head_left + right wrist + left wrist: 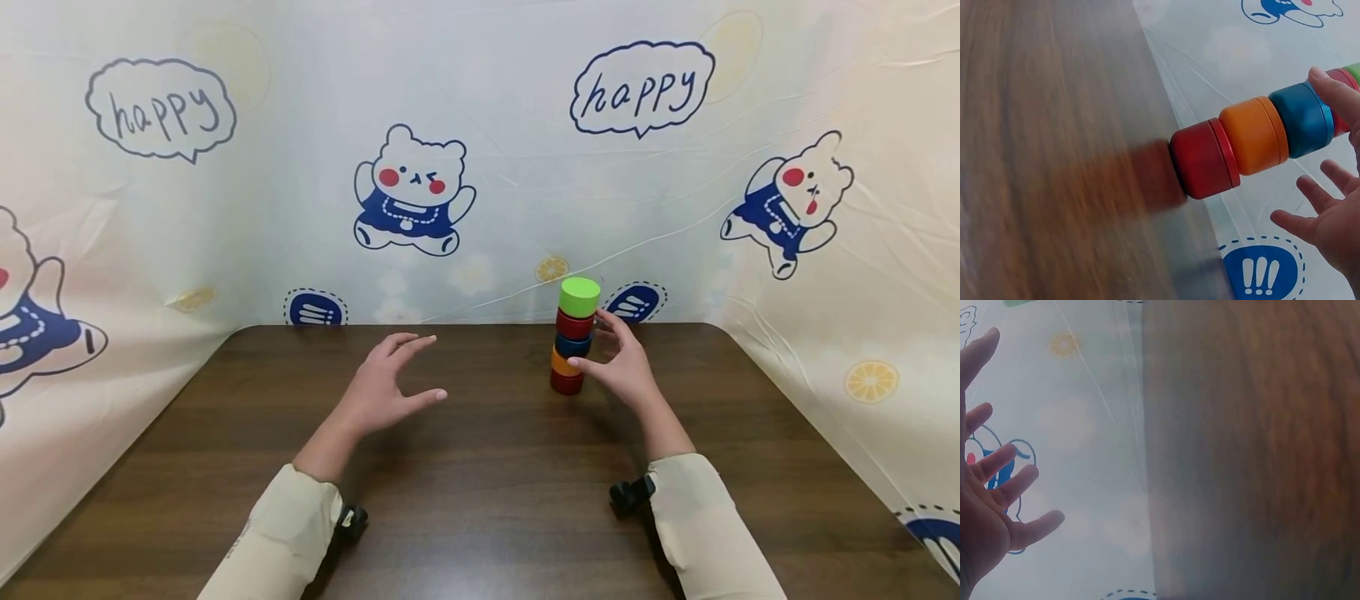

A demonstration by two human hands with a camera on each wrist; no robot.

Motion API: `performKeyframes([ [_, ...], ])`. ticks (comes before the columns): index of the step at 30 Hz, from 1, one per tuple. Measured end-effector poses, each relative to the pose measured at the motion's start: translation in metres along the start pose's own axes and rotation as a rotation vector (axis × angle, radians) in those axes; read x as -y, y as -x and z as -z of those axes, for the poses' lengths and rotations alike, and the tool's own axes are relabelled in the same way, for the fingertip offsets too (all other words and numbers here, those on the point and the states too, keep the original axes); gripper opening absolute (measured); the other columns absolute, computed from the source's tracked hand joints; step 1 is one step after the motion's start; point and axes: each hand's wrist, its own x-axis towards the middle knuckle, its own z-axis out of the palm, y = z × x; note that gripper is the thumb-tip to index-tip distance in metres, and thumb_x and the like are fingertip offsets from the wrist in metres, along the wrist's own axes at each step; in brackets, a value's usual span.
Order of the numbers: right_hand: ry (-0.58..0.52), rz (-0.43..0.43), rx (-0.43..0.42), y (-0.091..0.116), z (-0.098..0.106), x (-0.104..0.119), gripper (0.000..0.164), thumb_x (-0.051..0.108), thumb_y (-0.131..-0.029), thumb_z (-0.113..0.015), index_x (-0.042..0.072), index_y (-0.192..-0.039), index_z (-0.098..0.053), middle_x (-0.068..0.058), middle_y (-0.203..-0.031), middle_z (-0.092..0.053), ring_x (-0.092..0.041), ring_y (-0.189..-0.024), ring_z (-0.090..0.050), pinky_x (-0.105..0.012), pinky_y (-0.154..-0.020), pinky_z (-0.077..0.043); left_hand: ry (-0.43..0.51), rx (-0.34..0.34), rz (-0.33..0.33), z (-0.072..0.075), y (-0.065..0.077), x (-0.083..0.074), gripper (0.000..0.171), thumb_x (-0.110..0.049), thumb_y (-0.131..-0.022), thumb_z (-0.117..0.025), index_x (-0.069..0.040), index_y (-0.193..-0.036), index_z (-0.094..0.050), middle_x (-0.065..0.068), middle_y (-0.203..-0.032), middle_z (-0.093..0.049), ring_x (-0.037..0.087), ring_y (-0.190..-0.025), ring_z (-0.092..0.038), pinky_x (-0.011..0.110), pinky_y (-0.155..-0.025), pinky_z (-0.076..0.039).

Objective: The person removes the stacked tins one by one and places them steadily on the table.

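A stack of small round lidded canisters (573,343) stands upright on the brown table (480,483). From bottom to top come a red canister (1202,160), an orange canister (1254,136), a blue canister (1302,119), another red canister (573,323) and a light green cylinder (580,297). My right hand (624,367) is at the stack's right side, its fingers spread beside it. Its thumb overlaps the stack in both the head and right wrist views. Away to the left, my left hand (386,387) hovers over the table with fingers apart, holding nothing.
A pale cloth backdrop (480,75) with printed bears and "happy" bubbles rises behind the table and along both sides. The stack stands near the table's back edge. A black wrist camera (632,495) sits by the right sleeve, another black device (352,522) by the left.
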Motion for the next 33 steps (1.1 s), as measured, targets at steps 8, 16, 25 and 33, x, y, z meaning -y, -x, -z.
performKeyframes([
  [8,-0.050,0.010,-0.036,-0.001,-0.007,-0.002,0.087,0.024,-0.080,-0.082,0.015,-0.150,-0.033,-0.016,-0.146,-0.043,-0.040,-0.129,-0.045,-0.059,-0.102,-0.039,0.010,0.012,-0.007,-0.008,-0.002,-0.004,0.081,-0.057,-0.077,-0.074,-0.029,-0.146,-0.044,0.011,-0.146,-0.041,0.036,-0.132,-0.039,0.064,-0.100,-0.039],
  [16,-0.074,0.007,-0.071,0.000,-0.009,-0.002,0.081,0.019,-0.081,-0.082,0.018,-0.148,-0.036,-0.015,-0.142,-0.047,-0.039,-0.126,-0.049,-0.058,-0.099,-0.043,0.031,0.017,-0.034,-0.015,-0.009,-0.013,0.081,-0.061,-0.078,-0.072,-0.029,-0.147,-0.043,0.010,-0.145,-0.042,0.035,-0.131,-0.040,0.063,-0.099,-0.040],
  [25,-0.111,0.010,-0.072,0.002,-0.008,0.004,0.076,0.014,-0.083,-0.079,0.013,-0.147,-0.039,-0.018,-0.141,-0.048,-0.038,-0.125,-0.050,-0.054,-0.099,-0.045,0.076,0.035,-0.064,-0.022,-0.018,-0.024,0.079,-0.061,-0.079,-0.071,-0.032,-0.147,-0.043,0.006,-0.144,-0.043,0.031,-0.130,-0.041,0.060,-0.100,-0.041],
  [33,-0.140,-0.046,-0.052,0.003,-0.007,0.010,0.074,0.011,-0.084,-0.078,0.011,-0.147,-0.039,-0.018,-0.142,-0.047,-0.038,-0.126,-0.049,-0.051,-0.100,-0.045,0.107,0.030,-0.087,-0.030,-0.024,-0.030,0.078,-0.059,-0.078,-0.074,-0.029,-0.145,-0.046,0.005,-0.141,-0.046,0.030,-0.127,-0.044,0.058,-0.099,-0.042],
])
